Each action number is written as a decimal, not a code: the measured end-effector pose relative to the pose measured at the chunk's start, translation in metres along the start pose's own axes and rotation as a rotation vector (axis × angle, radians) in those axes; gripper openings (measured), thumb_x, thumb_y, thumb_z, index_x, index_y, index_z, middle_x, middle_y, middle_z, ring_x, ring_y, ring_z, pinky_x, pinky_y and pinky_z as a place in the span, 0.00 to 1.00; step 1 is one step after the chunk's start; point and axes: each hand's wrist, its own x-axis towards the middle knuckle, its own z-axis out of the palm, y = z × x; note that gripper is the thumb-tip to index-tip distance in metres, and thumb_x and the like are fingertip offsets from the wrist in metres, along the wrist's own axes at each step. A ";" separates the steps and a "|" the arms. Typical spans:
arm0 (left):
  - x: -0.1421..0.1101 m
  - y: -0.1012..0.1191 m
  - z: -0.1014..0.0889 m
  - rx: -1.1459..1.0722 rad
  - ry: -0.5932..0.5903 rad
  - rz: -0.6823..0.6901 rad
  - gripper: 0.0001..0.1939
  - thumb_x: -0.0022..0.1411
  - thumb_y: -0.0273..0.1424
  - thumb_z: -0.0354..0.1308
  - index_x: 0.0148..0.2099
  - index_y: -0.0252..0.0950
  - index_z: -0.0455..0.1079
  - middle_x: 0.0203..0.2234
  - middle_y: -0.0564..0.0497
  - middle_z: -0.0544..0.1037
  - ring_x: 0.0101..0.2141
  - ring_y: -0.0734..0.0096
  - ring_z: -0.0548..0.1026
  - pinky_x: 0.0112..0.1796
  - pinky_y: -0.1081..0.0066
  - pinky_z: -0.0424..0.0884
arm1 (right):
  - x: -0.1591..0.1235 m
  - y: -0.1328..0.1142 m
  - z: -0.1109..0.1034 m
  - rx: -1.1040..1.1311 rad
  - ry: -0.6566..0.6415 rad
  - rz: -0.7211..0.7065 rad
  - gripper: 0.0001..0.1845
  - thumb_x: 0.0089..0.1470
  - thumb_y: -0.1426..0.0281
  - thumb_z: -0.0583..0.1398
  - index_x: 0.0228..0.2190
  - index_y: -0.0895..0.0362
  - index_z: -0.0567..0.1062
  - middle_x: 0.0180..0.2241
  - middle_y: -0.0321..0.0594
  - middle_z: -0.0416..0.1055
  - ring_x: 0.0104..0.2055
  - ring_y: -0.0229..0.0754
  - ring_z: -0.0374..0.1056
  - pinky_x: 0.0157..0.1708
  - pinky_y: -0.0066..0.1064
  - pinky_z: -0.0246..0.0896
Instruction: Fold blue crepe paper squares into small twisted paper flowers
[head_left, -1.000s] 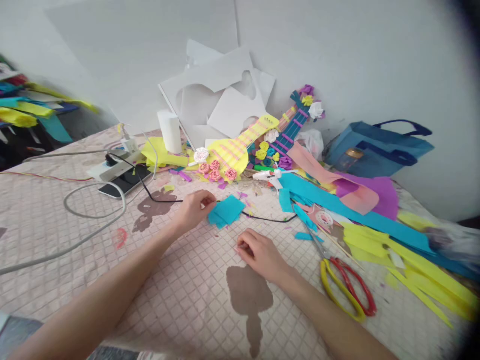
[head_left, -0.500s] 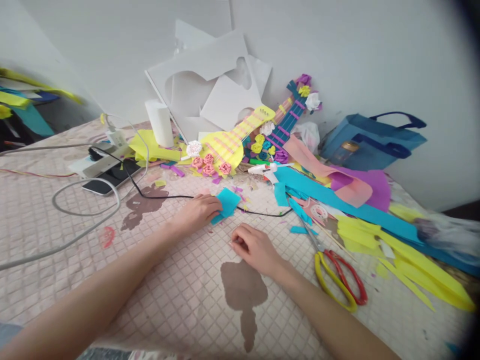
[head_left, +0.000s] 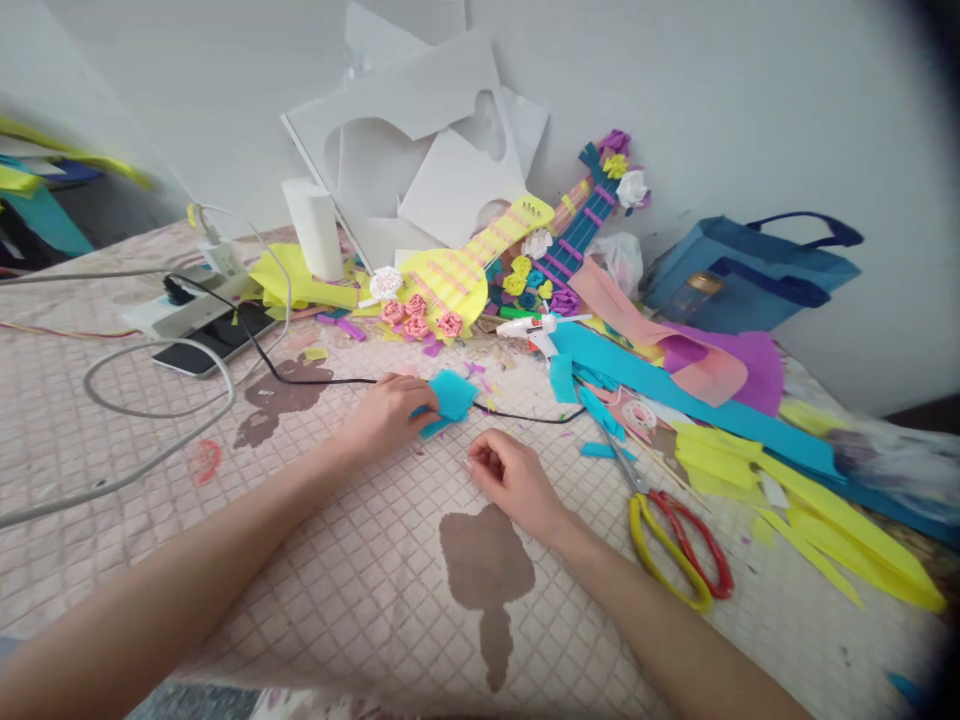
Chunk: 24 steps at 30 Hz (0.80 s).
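White wall (head_left: 712,100) is seen across the upper part of the frame, and a quilted tablecloth (head_left: 360,570) is spread below it. Near the middle of the frame, blue paper pieces (head_left: 454,395) are laid on the cloth, with a black cable (head_left: 330,381) seen to either side. Their left part is covered by the fingers of the left hand (head_left: 386,415); whether the paper is pinched or merely pressed cannot be told. More of it is hidden now than one second ago, where nearly the whole stack is exposed. Just to the right and lower, the right hand (head_left: 521,485) is held loosely curled, much as before; whether anything small is pinched there cannot be told. At the right of the frame, scissors (head_left: 641,488) are left in the same place, their red and yellow handles turned toward the lower edge. Above them, a white glue gun (head_left: 529,330) is seen near a yellow paper guitar (head_left: 446,285).
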 end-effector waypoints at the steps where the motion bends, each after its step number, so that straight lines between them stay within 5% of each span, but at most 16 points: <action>1: 0.000 0.000 -0.001 -0.007 -0.002 -0.002 0.08 0.64 0.32 0.54 0.34 0.35 0.72 0.31 0.49 0.79 0.36 0.65 0.75 0.43 0.65 0.65 | 0.000 0.000 0.000 0.011 0.005 0.006 0.02 0.54 0.73 0.57 0.32 0.56 0.68 0.27 0.34 0.67 0.27 0.35 0.62 0.29 0.26 0.56; 10: -0.004 -0.001 -0.003 -0.004 -0.001 0.028 0.08 0.66 0.26 0.49 0.40 0.36 0.70 0.36 0.49 0.78 0.40 0.64 0.74 0.44 0.63 0.64 | 0.000 -0.002 0.001 0.066 0.030 0.018 0.02 0.54 0.73 0.56 0.32 0.55 0.68 0.27 0.34 0.67 0.26 0.34 0.61 0.28 0.27 0.57; 15: -0.005 0.027 -0.005 -0.067 0.024 0.121 0.07 0.66 0.26 0.50 0.40 0.36 0.70 0.36 0.48 0.76 0.40 0.66 0.73 0.44 0.64 0.63 | 0.001 0.000 0.001 0.043 0.176 -0.004 0.18 0.49 0.76 0.59 0.43 0.54 0.65 0.40 0.39 0.62 0.26 0.32 0.59 0.30 0.29 0.61; 20: -0.012 0.052 -0.002 -0.153 -0.135 0.159 0.06 0.64 0.25 0.52 0.41 0.36 0.69 0.37 0.49 0.75 0.41 0.65 0.71 0.45 0.64 0.63 | -0.004 0.005 -0.015 -0.151 -0.034 -0.164 0.11 0.51 0.82 0.53 0.31 0.54 0.68 0.36 0.39 0.61 0.38 0.39 0.63 0.37 0.30 0.61; 24: -0.017 0.052 0.001 -0.228 -0.135 0.078 0.13 0.59 0.25 0.58 0.47 0.35 0.66 0.44 0.45 0.72 0.45 0.61 0.69 0.45 0.63 0.63 | -0.016 0.011 -0.026 -0.191 -0.074 -0.172 0.12 0.51 0.82 0.53 0.33 0.54 0.68 0.43 0.42 0.60 0.43 0.41 0.63 0.40 0.32 0.62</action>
